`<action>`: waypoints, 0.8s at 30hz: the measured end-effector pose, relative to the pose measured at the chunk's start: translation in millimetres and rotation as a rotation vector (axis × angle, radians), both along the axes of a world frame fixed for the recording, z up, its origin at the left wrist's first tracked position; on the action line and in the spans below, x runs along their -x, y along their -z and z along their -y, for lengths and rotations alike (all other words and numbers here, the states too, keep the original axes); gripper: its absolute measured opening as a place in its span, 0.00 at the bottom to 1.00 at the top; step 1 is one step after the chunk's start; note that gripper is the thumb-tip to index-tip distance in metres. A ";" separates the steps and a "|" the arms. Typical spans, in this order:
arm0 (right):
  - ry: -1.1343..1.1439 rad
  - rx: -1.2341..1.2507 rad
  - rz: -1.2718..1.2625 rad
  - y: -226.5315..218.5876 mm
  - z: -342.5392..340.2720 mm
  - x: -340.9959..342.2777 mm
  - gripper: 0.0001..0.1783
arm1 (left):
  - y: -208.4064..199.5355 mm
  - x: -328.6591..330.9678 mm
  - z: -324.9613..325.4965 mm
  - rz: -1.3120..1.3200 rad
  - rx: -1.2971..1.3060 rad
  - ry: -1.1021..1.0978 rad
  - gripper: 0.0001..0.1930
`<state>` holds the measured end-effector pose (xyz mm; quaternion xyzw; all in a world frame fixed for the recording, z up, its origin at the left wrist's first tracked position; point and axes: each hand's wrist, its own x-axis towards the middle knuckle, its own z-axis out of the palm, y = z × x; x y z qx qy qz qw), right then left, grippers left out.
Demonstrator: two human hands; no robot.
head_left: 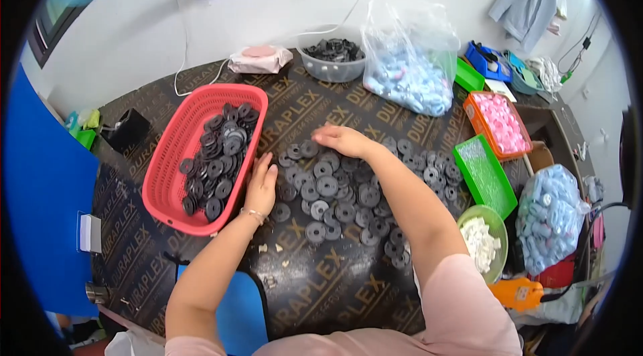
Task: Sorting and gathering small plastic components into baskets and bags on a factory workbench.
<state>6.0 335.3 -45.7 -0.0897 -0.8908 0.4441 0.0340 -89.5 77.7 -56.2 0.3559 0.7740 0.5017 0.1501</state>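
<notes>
Many dark grey plastic discs with center holes lie in a loose pile in the middle of the table. To their left stands a red perforated basket, with more of the same discs heaped along its right side. My left hand is against or right beside the basket's right wall, fingers stretched and nothing visible in it. At the pile's far edge, my right hand lies low over the discs with its fingers extended. Its palm side is hidden, and my right forearm covers part of the pile.
Along the back are a wipes pack, a clear tub of black parts and a bag of blue parts. At right sit an orange basket of pink parts, a green tray and a bowl of white pieces.
</notes>
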 end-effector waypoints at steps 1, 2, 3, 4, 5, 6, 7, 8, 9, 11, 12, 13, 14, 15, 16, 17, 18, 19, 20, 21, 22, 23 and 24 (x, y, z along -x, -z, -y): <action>-0.016 0.190 0.214 -37.3 28.2 -7.7 0.26 | 0.0 4.0 5.9 -0.100 0.070 -0.004 0.24; -0.012 0.198 0.219 -61.6 40.5 -23.9 0.26 | -1.9 2.0 4.3 -0.200 0.126 0.011 0.24; 0.145 0.091 0.134 -79.3 45.9 -41.8 0.27 | -0.3 2.7 2.6 -0.240 0.123 0.025 0.25; 0.311 -0.025 0.048 -87.3 42.0 -60.4 0.28 | -0.3 -0.8 -2.6 -0.238 0.122 0.035 0.25; 0.463 -0.235 0.051 -83.0 33.8 -82.6 0.29 | -1.7 -6.2 -5.5 -0.313 0.132 0.064 0.26; 0.616 -0.450 0.058 -79.8 31.7 -103.0 0.30 | -2.1 -13.3 -9.9 -0.387 0.136 0.097 0.27; 0.779 -0.441 0.250 -72.4 41.1 -117.8 0.32 | -3.8 -20.2 -12.8 -0.459 0.189 0.090 0.28; 0.942 -0.429 0.441 -68.6 53.1 -132.2 0.35 | -6.3 -27.6 -18.7 -0.462 0.179 0.101 0.28; 0.934 -0.362 0.505 -59.2 54.4 -138.7 0.36 | -8.3 -36.9 -27.0 -0.516 0.238 0.093 0.29; 0.933 -0.379 0.390 -47.1 73.3 -135.2 0.33 | -8.3 -50.3 -41.3 -0.588 0.279 0.113 0.30; 0.902 -0.319 0.349 -45.1 81.7 -127.8 0.32 | -8.6 -60.4 -48.4 -0.600 0.245 0.116 0.29; 0.893 -0.326 0.309 -42.4 93.4 -117.5 0.31 | -3.9 -66.2 -54.2 -0.540 0.174 0.126 0.28; 0.878 -0.331 0.268 -37.8 105.0 -104.8 0.30 | 2.0 -69.7 -58.3 -0.480 0.107 0.131 0.26; 0.894 -0.293 0.204 -35.0 113.6 -97.1 0.29 | 1.4 -77.7 -61.2 -0.453 0.021 0.100 0.23; 0.906 -0.254 0.140 -32.1 120.3 -90.6 0.29 | 5.2 -77.1 -63.7 -0.396 -0.072 0.114 0.23; 0.943 -0.249 0.010 -27.7 124.0 -86.1 0.27 | 3.2 -78.1 -62.6 -0.262 -0.166 0.112 0.20; 0.942 -0.165 -0.218 -22.5 127.3 -79.9 0.25 | 0.7 -78.5 -60.9 -0.128 -0.256 0.110 0.18; 0.951 -0.061 -0.333 -17.6 131.2 -74.7 0.23 | 1.0 -78.4 -60.4 -0.130 -0.259 0.113 0.18; 0.952 0.047 -0.446 -21.5 140.9 -66.9 0.22 | 1.6 -77.4 -57.7 -0.040 -0.374 0.048 0.17; 0.968 0.295 -0.510 -20.0 147.7 -56.2 0.22 | 0.0 -78.0 -56.6 0.053 -0.490 -0.012 0.16; 0.977 0.315 -0.501 -19.4 151.9 -51.5 0.20 | -2.2 -76.8 -55.4 0.051 -0.490 -0.010 0.16; 0.978 0.392 -0.574 -18.9 155.5 -44.0 0.19 | -7.8 -75.2 -53.2 0.212 -0.560 -0.026 0.16; 0.983 0.464 -0.649 -19.2 157.5 -37.0 0.17 | -22.4 -76.6 -52.0 0.377 -0.628 -0.035 0.16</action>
